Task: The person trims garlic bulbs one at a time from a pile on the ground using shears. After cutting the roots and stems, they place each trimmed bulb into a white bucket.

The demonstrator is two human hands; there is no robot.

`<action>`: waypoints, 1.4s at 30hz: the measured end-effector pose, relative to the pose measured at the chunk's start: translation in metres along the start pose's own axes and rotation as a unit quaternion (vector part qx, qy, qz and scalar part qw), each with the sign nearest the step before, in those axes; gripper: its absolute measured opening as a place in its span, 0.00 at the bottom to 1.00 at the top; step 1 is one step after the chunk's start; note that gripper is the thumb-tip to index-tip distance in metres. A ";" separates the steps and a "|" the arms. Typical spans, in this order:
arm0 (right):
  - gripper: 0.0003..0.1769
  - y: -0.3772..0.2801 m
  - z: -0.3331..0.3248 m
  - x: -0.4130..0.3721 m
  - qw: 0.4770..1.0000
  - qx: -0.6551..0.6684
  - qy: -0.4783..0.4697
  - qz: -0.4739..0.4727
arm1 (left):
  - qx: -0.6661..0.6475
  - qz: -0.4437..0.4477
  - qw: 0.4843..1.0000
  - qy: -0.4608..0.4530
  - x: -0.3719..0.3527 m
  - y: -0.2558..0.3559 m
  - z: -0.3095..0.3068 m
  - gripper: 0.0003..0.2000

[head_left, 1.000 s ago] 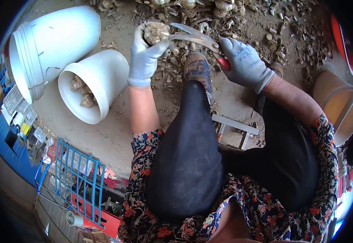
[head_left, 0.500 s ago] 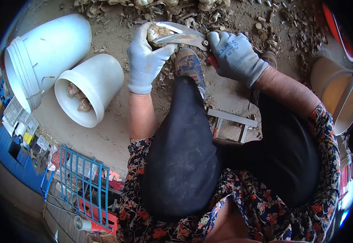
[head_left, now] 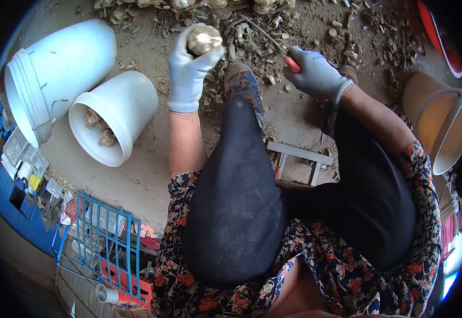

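Working over the dirt floor (head_left: 146, 185) seems sensible, since dry scraps (head_left: 363, 37) can lie where they drop, well away from the black-clad legs (head_left: 233, 191). The larger white bucket (head_left: 77, 61) lies on its side, and the smaller white bucket (head_left: 127, 100), also tipped, has its mouth turned toward the person's left and a few bulbs (head_left: 106, 138) inside; that places it within easy reach of the left arm. A low metal frame (head_left: 300, 152) sits between the legs, and the left shoe (head_left: 244, 90) is planted just below the hands, so any cut is best made forward of the toes. Each hand wears a pale glove. The right hand (head_left: 318, 74) is wrapped around the red grip of the shears (head_left: 263, 34), whose metal points forward and to the left, apart from the other hand; seen nearly edge-on, the blades do not show whether they are parted. The left hand (head_left: 188, 77) clasps a garlic bulb (head_left: 204, 40) up in front of the left knee, thumb on the near side, a pale patch facing up. For a clean snip, that clasp should be firm yet light enough to spare the skin, with thumb and fingertips drawn back behind the cutting line and the blades laid flat and close against the patch.
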State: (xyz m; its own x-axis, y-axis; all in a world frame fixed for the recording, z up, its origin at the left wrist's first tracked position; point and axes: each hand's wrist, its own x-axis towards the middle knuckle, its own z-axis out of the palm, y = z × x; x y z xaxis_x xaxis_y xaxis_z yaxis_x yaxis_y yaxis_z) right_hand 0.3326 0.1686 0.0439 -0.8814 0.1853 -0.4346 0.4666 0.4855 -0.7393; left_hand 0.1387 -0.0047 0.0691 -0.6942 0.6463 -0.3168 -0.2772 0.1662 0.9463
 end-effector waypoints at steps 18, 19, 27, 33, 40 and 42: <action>0.13 -0.063 -0.009 -0.004 0.853 0.438 -0.243 0.148 | -0.217 -0.025 0.976 0.021 -0.031 0.001 -0.015 0.18; 0.13 -0.062 -0.009 -0.007 0.841 0.455 -0.218 0.197 | -0.195 -0.006 0.977 0.085 -0.037 0.014 -0.019 0.16; 0.14 -0.041 -0.011 -0.015 0.832 0.427 -0.246 0.254 | 0.431 0.124 0.831 0.328 -0.028 0.084 -0.098 0.23; 0.14 -0.044 -0.017 -0.007 0.873 0.361 -0.196 0.261 | 0.590 0.073 0.794 0.126 0.123 -0.012 -0.028 0.32; 0.16 -0.019 0.000 0.000 0.999 0.014 0.006 0.028 | 0.553 0.034 0.823 0.127 0.110 -0.019 -0.026 0.30; 0.19 -0.028 -0.010 0.011 0.999 -0.014 -0.011 0.048 | 0.541 0.092 0.826 0.132 0.081 -0.006 -0.015 0.29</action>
State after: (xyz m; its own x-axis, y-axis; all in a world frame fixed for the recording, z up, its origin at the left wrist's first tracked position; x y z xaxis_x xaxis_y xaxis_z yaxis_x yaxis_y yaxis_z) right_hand 0.3086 0.1652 0.0650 -0.8309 0.2124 -0.5142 0.5459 0.4897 -0.6799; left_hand 0.0743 0.0354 0.0373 -0.8186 0.5737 -0.0285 0.5055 0.7430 0.4386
